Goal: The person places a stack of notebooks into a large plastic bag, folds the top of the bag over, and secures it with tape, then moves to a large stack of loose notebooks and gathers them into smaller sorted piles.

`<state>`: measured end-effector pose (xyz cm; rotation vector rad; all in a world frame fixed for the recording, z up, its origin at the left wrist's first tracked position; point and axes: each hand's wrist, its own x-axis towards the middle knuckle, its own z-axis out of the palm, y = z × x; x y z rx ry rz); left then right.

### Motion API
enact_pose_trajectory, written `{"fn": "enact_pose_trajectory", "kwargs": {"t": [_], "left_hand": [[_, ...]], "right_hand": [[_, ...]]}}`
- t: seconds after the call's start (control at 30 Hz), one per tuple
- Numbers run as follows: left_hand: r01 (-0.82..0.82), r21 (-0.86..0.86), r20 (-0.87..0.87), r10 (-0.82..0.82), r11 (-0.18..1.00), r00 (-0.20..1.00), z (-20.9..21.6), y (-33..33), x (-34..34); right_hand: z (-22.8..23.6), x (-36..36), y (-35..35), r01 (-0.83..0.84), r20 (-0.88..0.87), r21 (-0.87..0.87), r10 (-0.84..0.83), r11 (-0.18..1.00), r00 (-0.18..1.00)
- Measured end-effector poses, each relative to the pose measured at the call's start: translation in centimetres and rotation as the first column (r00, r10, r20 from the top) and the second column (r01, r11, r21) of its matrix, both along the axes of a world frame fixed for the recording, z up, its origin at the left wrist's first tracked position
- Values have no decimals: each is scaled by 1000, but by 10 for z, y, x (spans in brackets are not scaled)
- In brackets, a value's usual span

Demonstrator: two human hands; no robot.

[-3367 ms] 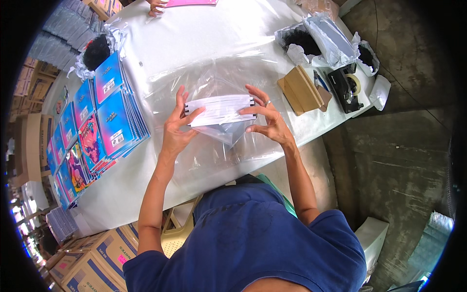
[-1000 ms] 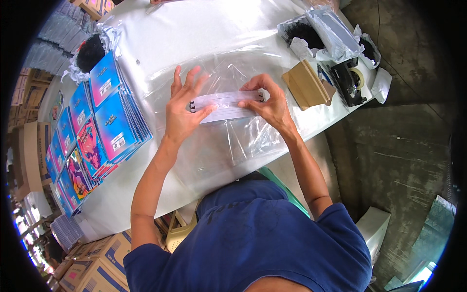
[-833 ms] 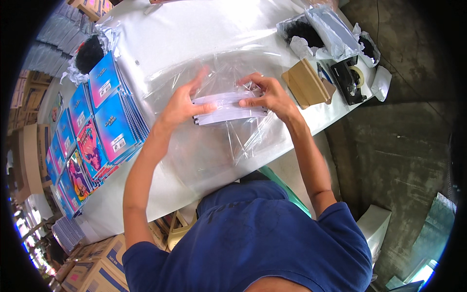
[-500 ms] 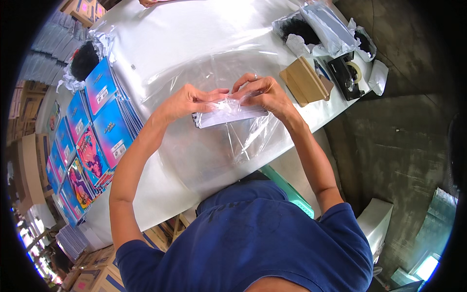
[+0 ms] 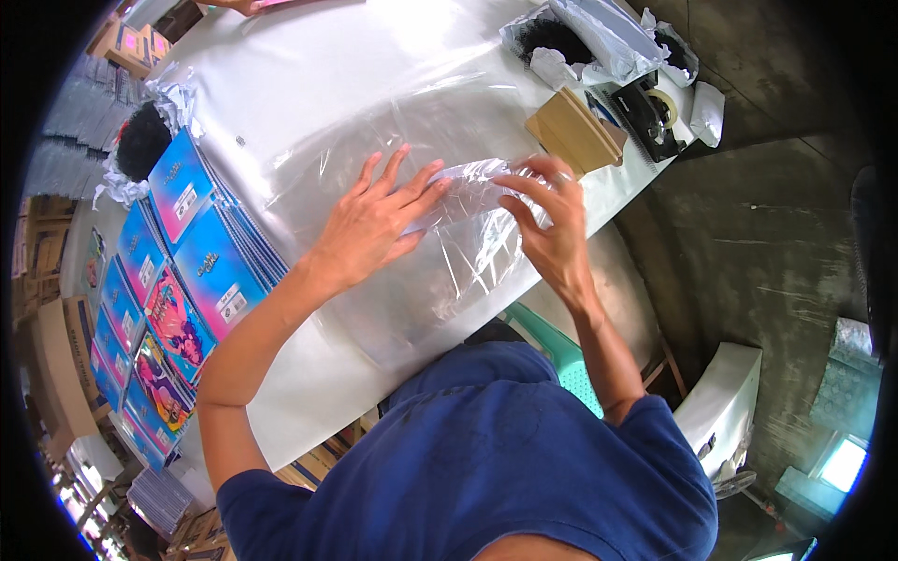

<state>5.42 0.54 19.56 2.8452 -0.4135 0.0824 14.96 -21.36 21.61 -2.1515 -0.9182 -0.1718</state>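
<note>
A wide sheet of clear plastic film lies on the white table, partly under my forearms. A narrow bundle wrapped in this film sits between my hands, its shiny surface creased. My left hand lies spread on the bundle's left end, fingers stretched out and covering part of it. Over the right end, my right hand is bent with thumb and index finger apart. Its fingertips are close to the film; whether they touch it I cannot tell.
Stacks of blue-pink spiral notebooks stand on the left. At the right edge are a brown cardboard box and a black tape dispenser. Crumpled white wrappings lie behind them. Another person's hand shows at the top edge.
The paper bundle has been covered by film and turned slightly. My left hand has gone from pinching to lying spread on it. My right hand has loosened and moved right.
</note>
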Motion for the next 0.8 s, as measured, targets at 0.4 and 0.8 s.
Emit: {"fn": "enact_pose_trajectory", "kwargs": {"t": [0.4, 0.8], "left_hand": [[51, 21, 133, -53, 998, 990, -14, -3, -2], [-184, -170, -271, 134, 968, 953, -9, -10, 40]], "right_hand": [[-42, -74, 10, 358, -884, 328, 151, 874, 442], [-103, -53, 33, 396, -814, 493, 249, 775, 525]]}}
